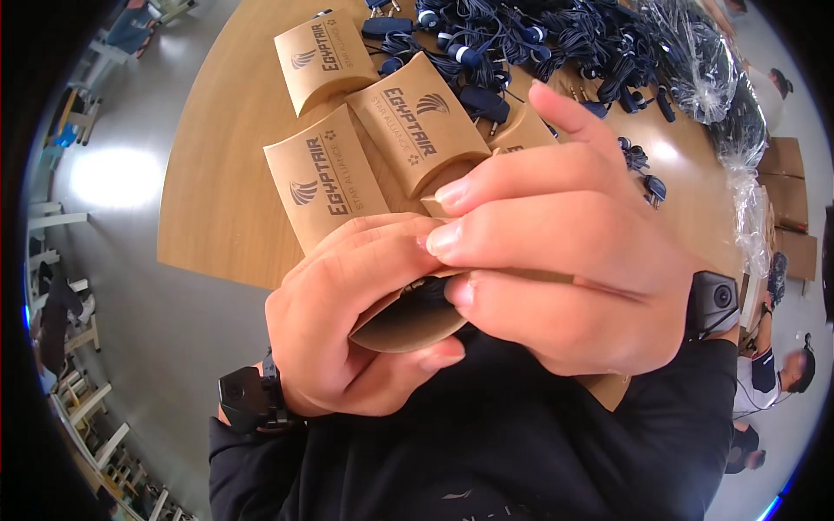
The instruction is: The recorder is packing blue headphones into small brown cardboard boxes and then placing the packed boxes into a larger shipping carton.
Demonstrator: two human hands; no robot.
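Close to the camera, my left hand [347, 330] and my right hand [565, 252] together grip a small brown cardboard pillow box [408, 326]. Its open end faces me, and something dark sits inside the opening. My right fingers press over the top flap, while my left fingers curl around the box's left side and underside. Three closed brown pillow boxes [326, 174] with dark print lie on the round wooden table [217, 191] just beyond my hands.
A heap of dark blue corded earphones [521, 39] covers the far side of the table, beside crumpled clear plastic wrap [712, 78]. Brown cartons [786, 195] stand at the right. Another person [773, 369] is at the lower right. Chairs line the left floor.
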